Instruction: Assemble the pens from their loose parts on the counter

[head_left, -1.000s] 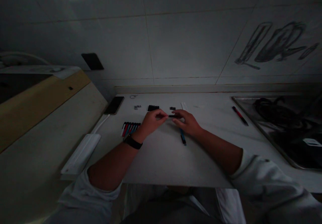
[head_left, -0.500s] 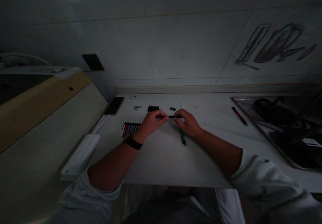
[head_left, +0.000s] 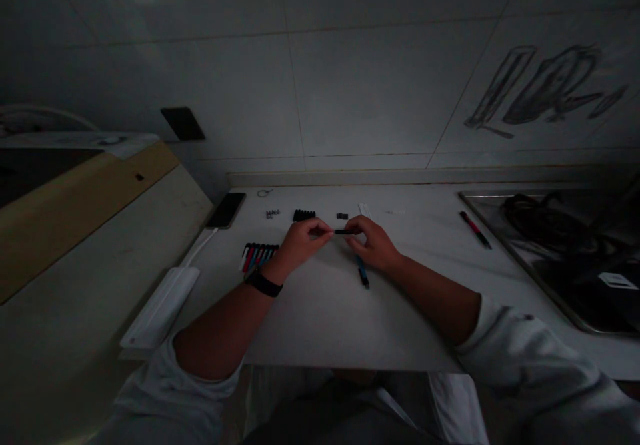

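Note:
My left hand (head_left: 306, 240) and my right hand (head_left: 373, 244) face each other over the worktop, both closed in a pinch. Between their fingertips runs a short, thin black pen part (head_left: 343, 232), level and lying crosswise. The left fingertips touch its left end, and the right fingers cover its other end. Partly under my right hand, a blue pen barrel (head_left: 363, 273) with a black end lies on the surface. Several black pen parts (head_left: 304, 216) stand in a row just beyond my left hand. Small dark pieces (head_left: 342, 216) lie behind the held part.
Several coloured pen barrels (head_left: 259, 257) lie by my left wrist, with small metal pieces (head_left: 273, 214) farther back. A phone (head_left: 227, 210) and a white power strip (head_left: 161, 306) are at left. At right lie a red and black pen (head_left: 475, 230) and a metal-rimmed sink or tray (head_left: 523, 270).

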{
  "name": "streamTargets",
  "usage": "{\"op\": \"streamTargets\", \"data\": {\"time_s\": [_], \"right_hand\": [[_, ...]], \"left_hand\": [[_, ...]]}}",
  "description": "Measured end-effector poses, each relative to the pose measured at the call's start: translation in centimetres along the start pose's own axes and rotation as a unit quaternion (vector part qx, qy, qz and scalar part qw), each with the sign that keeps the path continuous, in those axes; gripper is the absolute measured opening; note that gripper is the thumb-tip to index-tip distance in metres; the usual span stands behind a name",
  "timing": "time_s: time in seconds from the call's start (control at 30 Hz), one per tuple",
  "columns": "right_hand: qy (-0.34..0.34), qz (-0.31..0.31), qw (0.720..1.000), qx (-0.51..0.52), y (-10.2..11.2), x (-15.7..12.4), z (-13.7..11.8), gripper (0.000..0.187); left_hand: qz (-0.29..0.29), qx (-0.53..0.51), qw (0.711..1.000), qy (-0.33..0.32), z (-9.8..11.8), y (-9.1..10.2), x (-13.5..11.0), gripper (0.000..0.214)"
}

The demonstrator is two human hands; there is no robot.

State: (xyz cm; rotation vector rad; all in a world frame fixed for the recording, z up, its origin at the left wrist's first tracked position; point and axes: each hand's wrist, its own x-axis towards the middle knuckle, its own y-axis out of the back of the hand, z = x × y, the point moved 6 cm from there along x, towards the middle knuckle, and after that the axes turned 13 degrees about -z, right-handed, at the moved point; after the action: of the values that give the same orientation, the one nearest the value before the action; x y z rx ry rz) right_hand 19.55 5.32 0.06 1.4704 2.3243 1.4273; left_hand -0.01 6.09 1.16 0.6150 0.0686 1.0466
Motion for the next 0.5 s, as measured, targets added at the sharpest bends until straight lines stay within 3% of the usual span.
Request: {"op": "streamTargets", "data": {"time_s": [0.07, 0.27, 0.4, 0.5], "right_hand": [[0.004, -0.006, 1.000, -0.014, -0.02, 0.02, -0.09, 0.010], [0.002, 0.003, 1.000, -0.002, 0.04, 0.05, -0.06, 0.017], [0.001, -0.006, 1.000, -0.021, -0.05, 0.06, -0.05, 0.006], [-0.001, -0.010, 1.000, -0.010, -0.01, 0.04, 0.04, 0.011]], "left_hand": [[-0.001, -0.002, 1.000, 0.003, -0.02, -0.02, 0.01, 0.008], [0.004, 0.000, 1.000, -0.005, -0.38, 0.02, 0.04, 0.011], [0.001, -0.001, 1.000, -0.004, -0.34, 0.00, 0.07, 0.010], [0.004, 0.001, 1.000, -0.003, -0.17, 0.04, 0.05, 0.009]]}}
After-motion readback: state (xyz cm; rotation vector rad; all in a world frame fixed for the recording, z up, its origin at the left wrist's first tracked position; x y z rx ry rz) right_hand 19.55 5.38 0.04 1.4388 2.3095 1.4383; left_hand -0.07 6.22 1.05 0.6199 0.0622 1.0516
